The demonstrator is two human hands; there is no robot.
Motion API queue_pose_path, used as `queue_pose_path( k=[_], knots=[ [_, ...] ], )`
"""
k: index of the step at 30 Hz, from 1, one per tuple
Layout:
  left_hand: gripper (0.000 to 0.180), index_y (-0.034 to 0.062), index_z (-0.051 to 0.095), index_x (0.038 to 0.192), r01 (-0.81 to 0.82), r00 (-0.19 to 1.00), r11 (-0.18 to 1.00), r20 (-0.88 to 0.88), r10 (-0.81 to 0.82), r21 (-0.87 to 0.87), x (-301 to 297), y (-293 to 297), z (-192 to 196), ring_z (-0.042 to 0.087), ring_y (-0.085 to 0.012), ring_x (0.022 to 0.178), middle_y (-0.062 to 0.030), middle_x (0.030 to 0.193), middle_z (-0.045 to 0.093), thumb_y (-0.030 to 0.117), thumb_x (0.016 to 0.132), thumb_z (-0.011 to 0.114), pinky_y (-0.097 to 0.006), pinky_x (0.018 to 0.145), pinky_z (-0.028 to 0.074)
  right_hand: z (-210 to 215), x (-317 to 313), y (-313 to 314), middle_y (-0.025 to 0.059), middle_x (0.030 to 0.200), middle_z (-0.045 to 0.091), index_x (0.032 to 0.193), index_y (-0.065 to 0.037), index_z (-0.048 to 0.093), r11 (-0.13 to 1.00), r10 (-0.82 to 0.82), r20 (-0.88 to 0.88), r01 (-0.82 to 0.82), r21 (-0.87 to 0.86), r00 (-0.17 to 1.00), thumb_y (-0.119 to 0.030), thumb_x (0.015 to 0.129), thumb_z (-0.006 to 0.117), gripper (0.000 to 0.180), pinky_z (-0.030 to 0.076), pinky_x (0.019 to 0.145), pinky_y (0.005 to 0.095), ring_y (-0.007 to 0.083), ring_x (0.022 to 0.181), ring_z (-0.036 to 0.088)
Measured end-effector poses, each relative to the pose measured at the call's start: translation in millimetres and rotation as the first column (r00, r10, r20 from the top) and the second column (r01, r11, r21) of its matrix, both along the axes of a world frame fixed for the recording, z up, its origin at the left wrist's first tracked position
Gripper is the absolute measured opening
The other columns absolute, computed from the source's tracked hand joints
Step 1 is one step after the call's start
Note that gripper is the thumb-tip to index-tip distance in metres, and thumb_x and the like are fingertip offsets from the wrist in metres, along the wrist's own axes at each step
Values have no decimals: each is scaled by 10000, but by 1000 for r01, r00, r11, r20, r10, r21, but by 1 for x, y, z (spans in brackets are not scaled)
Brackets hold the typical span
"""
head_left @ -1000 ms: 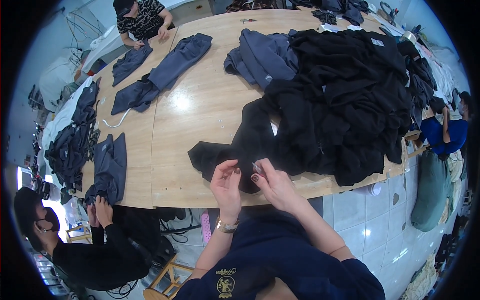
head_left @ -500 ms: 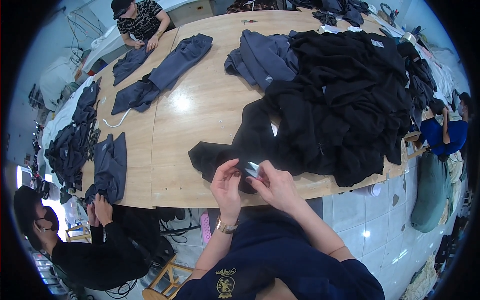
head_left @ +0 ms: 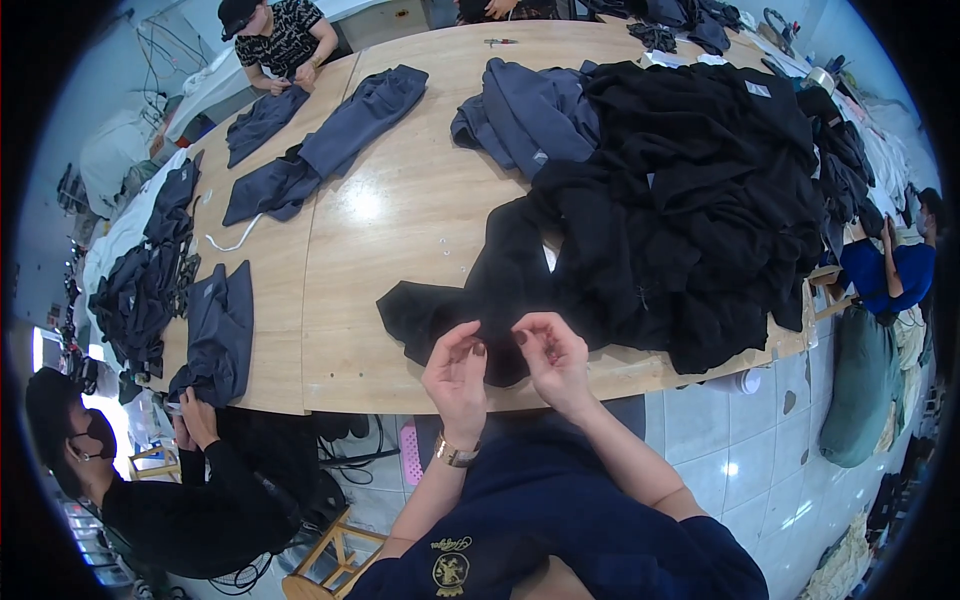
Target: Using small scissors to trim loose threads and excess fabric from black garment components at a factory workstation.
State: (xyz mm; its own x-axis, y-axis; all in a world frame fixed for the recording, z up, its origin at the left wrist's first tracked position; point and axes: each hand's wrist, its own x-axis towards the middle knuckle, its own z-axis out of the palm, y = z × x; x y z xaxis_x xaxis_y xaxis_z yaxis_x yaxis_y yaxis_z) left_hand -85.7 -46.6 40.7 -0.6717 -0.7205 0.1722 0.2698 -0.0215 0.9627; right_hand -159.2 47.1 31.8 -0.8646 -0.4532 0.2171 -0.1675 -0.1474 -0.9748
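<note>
Both my hands are raised over the table's near edge, a short gap between them. My left hand [head_left: 458, 372], with a metal watch on its wrist, is closed in a pinch of thumb and fingers. Facing it, my right hand [head_left: 552, 362] has thumb and fingertips pressed together. Whatever either pinch holds is too small to make out, and no tool shows in them. Just beyond and below the fingertips lies a black garment [head_left: 505, 265], its narrow parts stretched toward me and to the left. It joins a large heap of black clothing [head_left: 700, 210] on the right.
Grey garments [head_left: 525, 115] lie behind the black heap. More grey pieces [head_left: 330, 150] are spread on the left of the wooden table [head_left: 390, 240]. One person [head_left: 130, 470] works at the left edge, another [head_left: 285, 45] at the far left. A green sack [head_left: 860, 390] stands at right.
The small silver snips seen in my right hand have gone from sight. That hand has turned more upright, fingertips raised opposite my left hand. My left hand has barely moved.
</note>
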Motion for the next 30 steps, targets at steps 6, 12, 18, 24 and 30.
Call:
queue_pose_path(
  k=[6,12,18,24,30],
  knots=[
    [274,-25,547,1084,22,1000,998,-13,-21,63,-1,-2,-3,534,-54,792,-33,891,583,-71,814,543,-165,715,425,12,0,3,15,688,560,962,-5,564,991,42,-25,-39,132,999,15,796,597,170,387,534,176,30,582,468],
    [357,-56,512,1134,69,998,998,-5,-69,6,0,0,-3,559,-104,869,-77,955,574,-117,785,553,-220,789,460,17,-8,-1,99,747,598,1000,-27,580,981,138,-155,-113,156,978,44,749,598,261,433,552,219,77,573,515],
    [415,-51,495,1182,99,995,991,-32,-96,91,-1,0,-4,546,-95,869,-50,925,560,-127,778,553,-213,785,460,3,-11,-5,37,732,575,962,-23,580,985,158,-52,-154,80,986,-7,818,568,145,390,538,193,38,584,462],
    [388,-37,539,1153,62,998,975,-31,-57,212,-2,-10,-10,525,-59,810,-39,914,568,-117,775,569,-182,730,455,5,-8,2,-59,647,459,938,-20,545,995,92,251,-80,-60,964,-62,857,565,94,294,490,158,9,546,363],
    [387,-39,536,1156,92,995,936,-55,-78,339,-5,-12,-9,541,-66,794,-44,903,585,-112,778,569,-182,737,463,6,-6,14,61,641,555,906,0,534,907,169,-126,-105,407,977,-121,790,641,199,422,512,264,139,537,535]
  ],
)
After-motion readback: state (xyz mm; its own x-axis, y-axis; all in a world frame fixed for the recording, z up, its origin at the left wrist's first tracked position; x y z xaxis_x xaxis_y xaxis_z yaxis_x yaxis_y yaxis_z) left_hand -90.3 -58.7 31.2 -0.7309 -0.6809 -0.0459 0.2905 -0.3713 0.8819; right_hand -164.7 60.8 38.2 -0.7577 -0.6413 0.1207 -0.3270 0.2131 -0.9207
